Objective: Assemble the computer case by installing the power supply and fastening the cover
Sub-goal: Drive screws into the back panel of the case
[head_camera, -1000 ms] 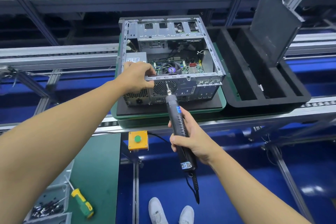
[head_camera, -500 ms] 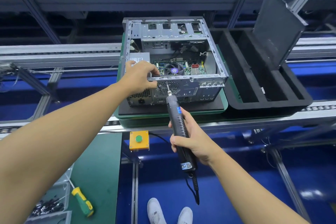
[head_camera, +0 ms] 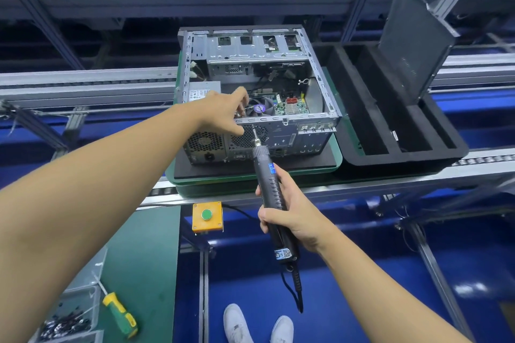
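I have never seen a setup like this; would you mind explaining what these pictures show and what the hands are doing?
There is no machine here: a person works with bare hands, and every picture comes from a camera worn on their head, looking down. An open case stands on a green pallet, with the power supply in its near left corner. The right hand grips an electric screwdriver whose tip meets the case's back. The left hand rests on the rear rim; whether it holds anything is unclear. Right of the case, a dark panel leans in a foam tray. On the green bench lie a hand screwdriver and a bin of screws.
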`<state>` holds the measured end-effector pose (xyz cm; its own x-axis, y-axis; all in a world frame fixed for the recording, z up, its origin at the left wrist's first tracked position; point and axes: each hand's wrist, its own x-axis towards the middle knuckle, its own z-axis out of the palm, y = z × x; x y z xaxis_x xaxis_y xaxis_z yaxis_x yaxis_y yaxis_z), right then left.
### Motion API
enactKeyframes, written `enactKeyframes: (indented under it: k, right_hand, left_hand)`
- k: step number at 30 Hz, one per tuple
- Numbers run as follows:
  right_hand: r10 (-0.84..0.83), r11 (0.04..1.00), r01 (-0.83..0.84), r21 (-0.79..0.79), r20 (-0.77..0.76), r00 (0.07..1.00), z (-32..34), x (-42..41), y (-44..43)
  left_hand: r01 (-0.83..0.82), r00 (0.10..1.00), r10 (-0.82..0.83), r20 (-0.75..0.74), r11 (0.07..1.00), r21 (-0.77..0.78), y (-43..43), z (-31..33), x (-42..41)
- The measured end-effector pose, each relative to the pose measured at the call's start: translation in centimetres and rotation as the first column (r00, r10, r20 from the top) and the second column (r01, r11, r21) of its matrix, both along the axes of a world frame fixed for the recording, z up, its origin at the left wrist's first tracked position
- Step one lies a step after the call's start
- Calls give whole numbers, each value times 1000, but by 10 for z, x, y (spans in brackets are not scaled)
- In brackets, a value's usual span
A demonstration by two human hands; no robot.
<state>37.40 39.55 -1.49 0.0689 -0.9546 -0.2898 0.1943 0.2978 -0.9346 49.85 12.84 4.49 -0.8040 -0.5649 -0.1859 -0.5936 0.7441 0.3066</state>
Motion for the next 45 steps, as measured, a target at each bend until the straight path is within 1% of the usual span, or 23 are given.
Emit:
enactKeyframes:
  k: [1, 2, 4, 5, 6, 7, 9, 12, 14, 16, 18, 20, 23, 25, 29, 31, 34, 35, 37, 41, 45]
  right_hand:
    - [-6, 1000, 6, 3, 0, 1000, 0, -2, 1]
    - [-10, 1000, 10, 6, 1, 1000, -1, -3, 1]
    - [-15, 1000, 15, 5, 4, 1000, -1, -6, 2]
    - [-18, 1000, 18, 2, 5, 1000, -1, -8, 3]
    - [-19, 1000, 19, 1, 3, 1000, -1, -10, 4]
    - [-22, 1000, 22, 3, 2, 1000, 0, -12, 5]
    - [-34, 999, 34, 9, 8, 999, 0, -15, 7]
    - [-44, 999, 44, 12, 22, 999, 0, -19, 9]
    - [-43, 999, 43, 15, 29, 999, 0, -19, 11]
    - [-38, 999, 37, 15, 31, 999, -2, -19, 12]
    - [-35, 999, 34, 15, 29, 999, -4, -19, 12]
    - [-37, 999, 37, 21, 25, 999, -6, -20, 14]
    - [-34, 999, 34, 27, 30, 999, -10, -22, 19]
    - [-39, 999, 38, 29, 36, 999, -14, -24, 24]
    - [-64, 998, 63, 32, 51, 997, -22, -28, 32]
    - [-82, 996, 80, 33, 57, 995, -25, -30, 35]
    - [-99, 995, 96, 35, 81, 992, -30, -35, 41]
    - [-104, 994, 101, 37, 96, 990, -32, -37, 44]
    - [-117, 993, 112, 43, 125, 985, -35, -40, 47]
    - [-133, 990, 125, 63, 135, 982, -42, -44, 53]
    - [-114, 991, 106, 80, 96, 989, -44, -44, 51]
  left_hand:
    - [25, 1000, -25, 15, 999, 27, 1, 1, -4]
    - [49, 997, -50, 55, 999, 7, 2, 1, -9]
    - [78, 986, -58, 153, 989, -128, 5, -5, -19]
    - [78, 983, -45, 176, 980, -185, 7, -8, -24]
    - [61, 986, -24, 166, 974, -217, 9, -10, -27]
    - [35, 990, -4, 141, 976, -216, 9, -14, -28]
    - [-14, 995, 30, 91, 984, -178, 10, -19, -27]
    - [-3, 1000, 4, 10, 993, -120, 14, -19, -26]
    - [-26, 999, 24, -43, 997, -68, 16, -19, -27]
    - [-53, 995, 45, -91, 995, -83, 18, -18, -29]
    - [-79, 991, 66, -114, 990, -115, 21, -20, -33]
    - [-98, 991, 90, -99, 992, -77, 23, -19, -35]
    - [-107, 992, 109, -58, 993, 41, 22, -14, -34]
    - [-102, 995, 103, -6, 991, 90, 20, -8, -34]
    - [-103, 965, 72, 251, 988, 113, 9, 3, -51]
    - [-111, 947, 49, 316, 977, 181, 5, 12, -59]
    - [-117, 940, 17, 341, 955, 274, 1, 19, -70]
    - [-111, 939, 7, 343, 952, 284, 2, 18, -73]
    - [-112, 931, 8, 365, 958, 266, 6, 11, -78]
    - [-190, 913, 126, 387, 973, 131, 11, -3, -74]
    - [-258, 913, 170, 371, 945, 202, 14, -2, -74]
